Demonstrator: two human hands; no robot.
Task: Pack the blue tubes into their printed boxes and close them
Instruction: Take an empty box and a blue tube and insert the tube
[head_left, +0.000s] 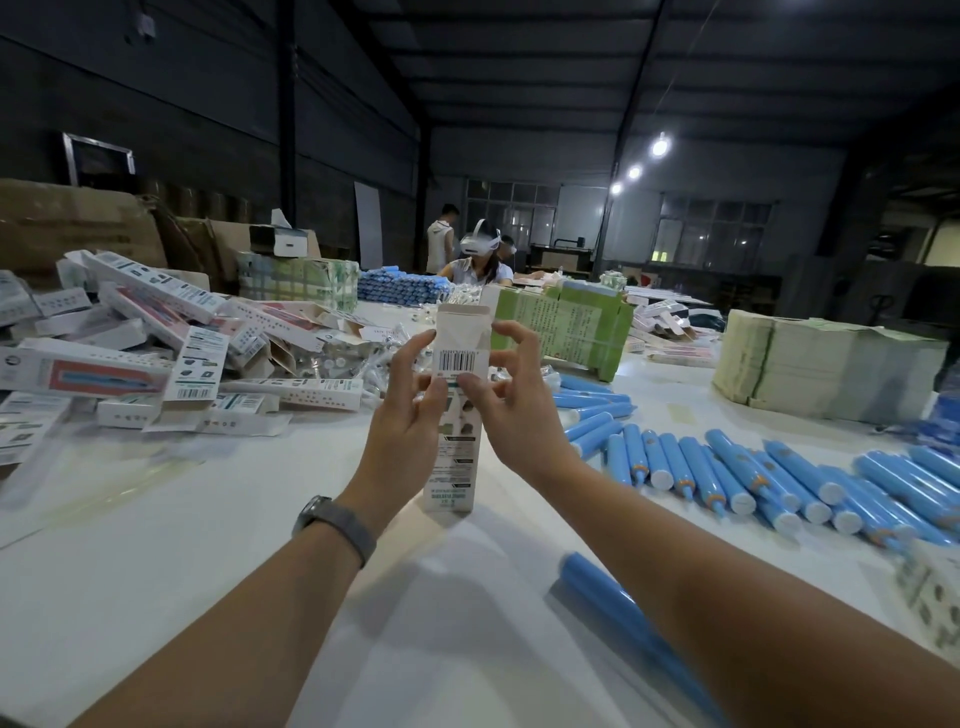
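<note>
Standing upright above the table (208, 545), the box (457, 415) is pointing its open flap upward. Both the left hand (410, 410) and right hand (514, 400) are pinching its upper end with curled fingers.

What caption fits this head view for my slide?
Both hands hold an upright box, top flap open, blue tubes alongside.

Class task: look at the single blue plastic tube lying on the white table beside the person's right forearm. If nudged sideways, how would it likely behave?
The blue plastic tube looks round-bodied and lies on its side on the smooth white table, so it would probably roll. It seems light, so a small push may suffice. Its glossy surface might feel slippery.
</note>
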